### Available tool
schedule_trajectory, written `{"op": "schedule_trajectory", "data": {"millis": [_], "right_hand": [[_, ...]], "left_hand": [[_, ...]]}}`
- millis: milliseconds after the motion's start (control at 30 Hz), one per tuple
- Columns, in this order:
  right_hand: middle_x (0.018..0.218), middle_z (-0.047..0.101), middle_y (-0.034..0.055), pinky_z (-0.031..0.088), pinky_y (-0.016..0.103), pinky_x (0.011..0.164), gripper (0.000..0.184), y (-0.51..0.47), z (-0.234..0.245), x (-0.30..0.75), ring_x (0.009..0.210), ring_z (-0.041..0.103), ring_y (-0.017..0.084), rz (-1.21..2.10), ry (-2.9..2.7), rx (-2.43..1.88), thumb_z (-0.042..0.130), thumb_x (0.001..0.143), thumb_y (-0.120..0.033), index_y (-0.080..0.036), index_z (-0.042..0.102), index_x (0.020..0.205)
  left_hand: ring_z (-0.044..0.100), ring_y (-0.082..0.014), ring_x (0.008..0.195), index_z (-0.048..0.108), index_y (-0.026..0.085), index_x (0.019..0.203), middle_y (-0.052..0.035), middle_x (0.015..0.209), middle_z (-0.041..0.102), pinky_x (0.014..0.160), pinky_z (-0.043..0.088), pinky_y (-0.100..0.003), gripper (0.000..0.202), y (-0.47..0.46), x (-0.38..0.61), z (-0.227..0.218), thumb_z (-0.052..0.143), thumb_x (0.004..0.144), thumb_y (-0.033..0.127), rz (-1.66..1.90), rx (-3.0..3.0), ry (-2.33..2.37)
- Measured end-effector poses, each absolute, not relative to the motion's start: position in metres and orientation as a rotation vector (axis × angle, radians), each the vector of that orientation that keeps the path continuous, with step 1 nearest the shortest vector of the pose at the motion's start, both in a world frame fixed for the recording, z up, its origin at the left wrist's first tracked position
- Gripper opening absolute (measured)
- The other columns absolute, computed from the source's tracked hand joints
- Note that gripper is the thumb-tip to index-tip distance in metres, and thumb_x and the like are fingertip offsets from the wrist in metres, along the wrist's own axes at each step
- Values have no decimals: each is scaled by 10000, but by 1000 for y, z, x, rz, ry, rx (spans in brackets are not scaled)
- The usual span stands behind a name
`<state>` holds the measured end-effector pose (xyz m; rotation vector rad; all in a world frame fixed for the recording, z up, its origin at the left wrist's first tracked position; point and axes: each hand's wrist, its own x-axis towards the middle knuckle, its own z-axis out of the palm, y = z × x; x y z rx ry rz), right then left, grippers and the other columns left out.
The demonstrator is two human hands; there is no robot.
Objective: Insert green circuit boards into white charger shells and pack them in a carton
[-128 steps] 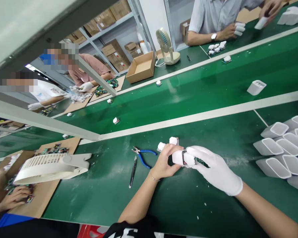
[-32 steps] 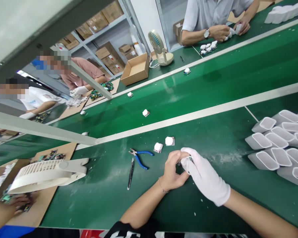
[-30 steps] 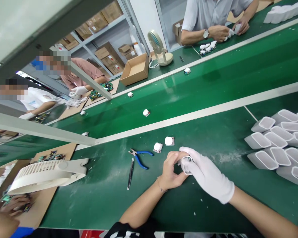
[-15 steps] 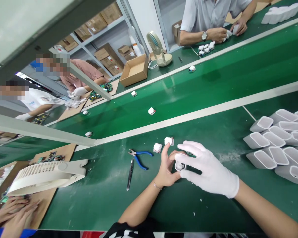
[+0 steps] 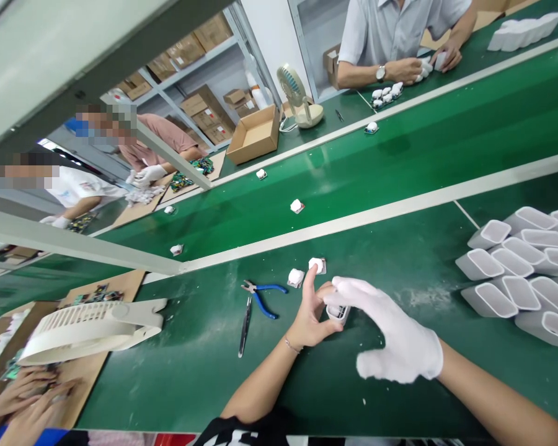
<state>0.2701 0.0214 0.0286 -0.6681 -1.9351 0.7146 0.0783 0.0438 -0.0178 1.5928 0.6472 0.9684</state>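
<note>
My bare left hand (image 5: 310, 319) grips a small white plastic housing (image 5: 336, 314) between thumb and fingers. Its open end faces me, and some parts show inside, too small to name. My right hand (image 5: 397, 341), in a white glove, has its thumb spread wide. Its fingertips are at the far rim of the housing; whether they touch it I cannot tell. Just beyond my left hand lie two small boards with white padded tops, one board (image 5: 296, 277) beside another board (image 5: 317, 266). Left of that hand are blue-handled cutting pliers (image 5: 266, 303) and metal tweezers (image 5: 245, 328).
Many white oval tube housings (image 5: 506, 300) stand at the right. A green conveyor belt (image 5: 390, 167) carries several white-topped pieces beyond a pale rail (image 5: 307, 233). A cream fan (image 5: 93, 328) stands at left, near a co-worker's hands (image 5: 32, 393). Other people work across the belt.
My right thumb has swung away from the housing toward me, opening that hand. The housing stays in my left hand, tilted slightly differently. Pieces on the belt have shifted right.
</note>
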Motion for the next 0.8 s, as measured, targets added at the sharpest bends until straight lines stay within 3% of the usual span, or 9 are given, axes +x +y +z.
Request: {"op": "schedule_trajectory", "data": {"millis": [167, 300, 467, 533, 667, 733, 800], "right_hand": [[1024, 677, 97, 481, 416, 889, 476, 19, 31, 266, 983, 631, 249, 299, -1991, -691, 408, 917, -473, -179, 435, 1289], [994, 688, 107, 500, 407, 855, 363, 16, 26, 264, 944, 648, 237, 114, -1948, -723, 485, 875, -349, -158, 508, 1183], [904, 699, 67, 513, 412, 847, 214, 19, 32, 263, 838, 661, 212, 306, -1953, -790, 524, 839, -263, -193, 561, 1037], [934, 708, 62, 512, 420, 870, 248, 23, 32, 266, 858, 665, 212, 471, -1917, -810, 520, 854, -273, -203, 557, 1089], [1211, 647, 101, 519, 403, 898, 396, 36, 11, 277, 1083, 627, 216, 617, -1481, -1008, 441, 934, -254, -226, 444, 1329], [1196, 655, 89, 525, 395, 897, 363, 45, -2, 282, 1067, 637, 204, 594, -1327, -1093, 418, 952, -246, -240, 476, 1310], [1108, 689, 78, 530, 395, 882, 306, 54, -13, 285, 1004, 657, 201, 524, -1330, -1133, 426, 952, -261, -233, 548, 1231]], "left_hand": [[601, -237, 968, -166, 242, 1467, -109, 1050, 654, 899, 456, -428, 1156, 45, 80, -15, 678, 747, 568, 889, 1602, 682], [597, -249, 1002, -133, 265, 1474, -114, 1072, 661, 912, 456, -446, 1118, 50, 80, -14, 672, 757, 560, 921, 1632, 659], [588, -254, 1105, 167, 278, 1477, -117, 1167, 652, 1002, 413, -448, 948, 49, 77, -16, 752, 739, 387, 955, 1617, 705], [600, -264, 1118, 346, 263, 1421, -117, 1166, 661, 997, 433, -420, 833, 48, 78, -12, 776, 715, 362, 966, 1489, 752], [697, -244, 885, 646, 207, 1145, -98, 1033, 715, 810, 550, -349, 567, 54, 89, 9, 818, 644, 407, 1094, 1048, 790], [705, -217, 819, 685, 179, 1033, -85, 990, 723, 746, 568, -311, 466, 61, 97, 24, 815, 648, 406, 1159, 772, 814], [702, -184, 810, 684, 154, 950, -81, 964, 722, 698, 567, -254, 318, 68, 106, 38, 743, 742, 387, 1146, 527, 850]]}}
